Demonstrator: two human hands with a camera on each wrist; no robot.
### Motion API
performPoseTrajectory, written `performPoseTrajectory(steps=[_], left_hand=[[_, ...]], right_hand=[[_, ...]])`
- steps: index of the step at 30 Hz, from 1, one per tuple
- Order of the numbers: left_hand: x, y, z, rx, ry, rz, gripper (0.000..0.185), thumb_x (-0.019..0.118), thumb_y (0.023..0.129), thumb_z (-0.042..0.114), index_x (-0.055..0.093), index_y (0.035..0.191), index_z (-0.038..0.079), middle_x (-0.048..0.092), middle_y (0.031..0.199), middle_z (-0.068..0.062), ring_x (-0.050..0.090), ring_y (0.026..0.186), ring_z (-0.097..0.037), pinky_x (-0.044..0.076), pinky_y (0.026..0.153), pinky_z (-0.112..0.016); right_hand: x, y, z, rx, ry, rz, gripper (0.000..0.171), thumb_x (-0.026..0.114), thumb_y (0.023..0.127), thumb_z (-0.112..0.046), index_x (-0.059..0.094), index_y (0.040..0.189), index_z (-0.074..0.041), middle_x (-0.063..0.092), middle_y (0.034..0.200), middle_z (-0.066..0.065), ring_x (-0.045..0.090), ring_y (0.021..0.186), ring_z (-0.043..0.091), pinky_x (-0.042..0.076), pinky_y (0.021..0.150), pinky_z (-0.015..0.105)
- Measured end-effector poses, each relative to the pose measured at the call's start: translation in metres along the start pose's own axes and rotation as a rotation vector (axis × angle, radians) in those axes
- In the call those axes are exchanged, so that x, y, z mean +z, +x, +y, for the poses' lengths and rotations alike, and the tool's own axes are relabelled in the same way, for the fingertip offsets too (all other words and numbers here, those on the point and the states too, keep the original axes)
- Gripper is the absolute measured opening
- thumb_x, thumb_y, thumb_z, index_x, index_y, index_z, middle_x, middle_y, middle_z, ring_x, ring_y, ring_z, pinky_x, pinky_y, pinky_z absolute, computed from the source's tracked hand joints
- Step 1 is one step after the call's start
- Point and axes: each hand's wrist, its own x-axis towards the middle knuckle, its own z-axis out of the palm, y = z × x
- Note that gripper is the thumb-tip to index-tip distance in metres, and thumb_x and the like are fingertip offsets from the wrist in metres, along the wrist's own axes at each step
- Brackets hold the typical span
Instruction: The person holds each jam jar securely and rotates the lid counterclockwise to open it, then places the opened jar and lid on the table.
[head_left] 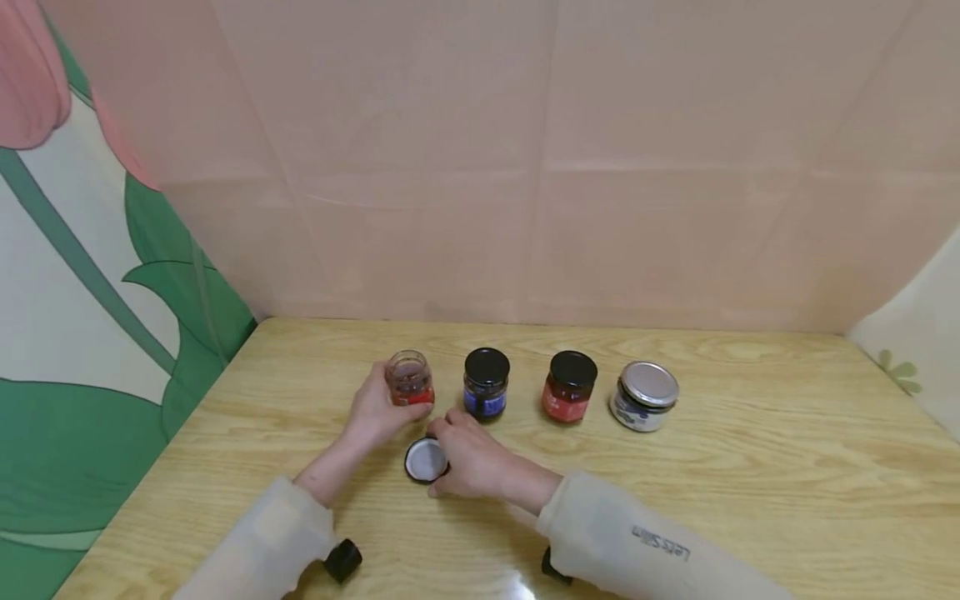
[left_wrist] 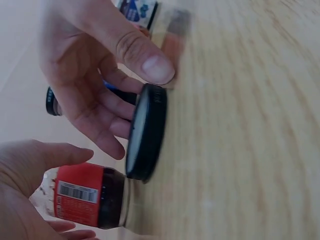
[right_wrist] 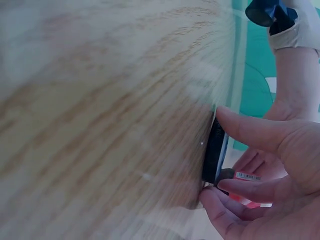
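While the left hand (head_left: 375, 414) steadies an unlidded jar (head_left: 409, 382), the right hand (head_left: 477, 460) handles a black lid (head_left: 424, 460)

Because the jar's glass mouth is bare and the lid is apart from it, pale inner face upward, the step in hand looks to be the handling of that loose lid; whether it is being laid down or picked up, I cannot tell. The jar stands on the table (head_left: 712, 500) at the left end of a row, followed by a blue-labelled jar (head_left: 486, 387), a second red-labelled jar (head_left: 568, 390) and a silver-lidded jar (head_left: 647, 396), all three capped.

The left hand curls round the jar's side, its thumb across the front at the red label. The right hand is spread only about as wide as the lid, thumb at one edge and fingers at the opposite one, in what seems a light pinch. The lid is on the near side of the jar, at or just above the table; contact is uncertain.

If the lid is being set aside, the next move calls for lowering it flat and spreading the fingers evenly off its rim. If it is meant for the jar, it would need turning over, then bringing level onto the mouth and twisting while the left hand stops the jar from spinning; a tilted start could seat it crooked.
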Motion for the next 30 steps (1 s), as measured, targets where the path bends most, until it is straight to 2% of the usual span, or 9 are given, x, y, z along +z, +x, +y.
performPoseTrajectory(steps=[6,11,17,23,25,30], left_hand=[[-0.005,-0.004,0.008,0.036,0.017,0.044,0.087,0.083,0.071,0.018,0.034,0.137,-0.009,0.042,0.138,-0.032,0.041,0.129,-0.045,0.034,0.107,-0.055],[-0.008,-0.01,0.015,0.084,0.047,0.072,0.094,0.083,0.072,0.02,0.027,0.142,-0.009,0.037,0.141,-0.032,0.036,0.132,-0.043,0.031,0.109,-0.054],[-0.012,-0.015,0.025,0.162,0.079,0.101,0.088,0.081,0.073,0.017,0.031,0.141,-0.006,0.039,0.142,-0.029,0.033,0.134,-0.042,0.03,0.11,-0.055],[-0.011,-0.024,0.029,0.245,0.112,0.127,0.082,0.079,0.074,0.013,0.034,0.139,-0.007,0.033,0.147,-0.028,0.016,0.142,-0.045,0.017,0.114,-0.059],[-0.011,-0.026,0.031,0.275,0.114,0.15,0.081,0.078,0.074,0.012,0.035,0.139,-0.008,0.034,0.147,-0.028,0.015,0.143,-0.045,0.016,0.115,-0.058],[-0.008,-0.028,0.038,0.368,0.111,0.197,0.078,0.079,0.072,0.008,0.038,0.136,-0.008,0.038,0.144,-0.028,0.017,0.143,-0.043,0.013,0.116,-0.057]], right_hand=[[-0.012,-0.003,0.001,0.012,-0.004,-0.01,0.067,0.087,0.068,-0.025,0.058,0.122,0.002,0.058,0.105,0.01,0.056,0.101,0.025,0.048,0.091,0.037],[-0.024,-0.007,0.002,0.018,0.022,0.01,0.066,0.085,0.071,-0.023,0.057,0.125,0.002,0.059,0.112,0.012,0.056,0.107,0.027,0.048,0.093,0.042],[-0.028,-0.01,0.003,-0.005,0.035,0.036,0.063,0.083,0.073,-0.019,0.057,0.125,0.003,0.06,0.115,0.015,0.057,0.109,0.03,0.047,0.095,0.044],[-0.033,-0.016,0.007,-0.013,0.061,0.067,0.058,0.08,0.075,-0.016,0.056,0.126,0.001,0.059,0.124,0.017,0.053,0.118,0.036,0.044,0.101,0.048],[-0.035,-0.02,0.008,-0.014,0.08,0.085,0.056,0.079,0.077,-0.015,0.056,0.126,0.0,0.058,0.125,0.018,0.053,0.119,0.036,0.044,0.1,0.049],[-0.038,-0.031,0.014,-0.036,0.126,0.167,0.051,0.078,0.078,-0.013,0.058,0.123,-0.001,0.06,0.121,0.013,0.059,0.109,0.029,0.049,0.093,0.045]])
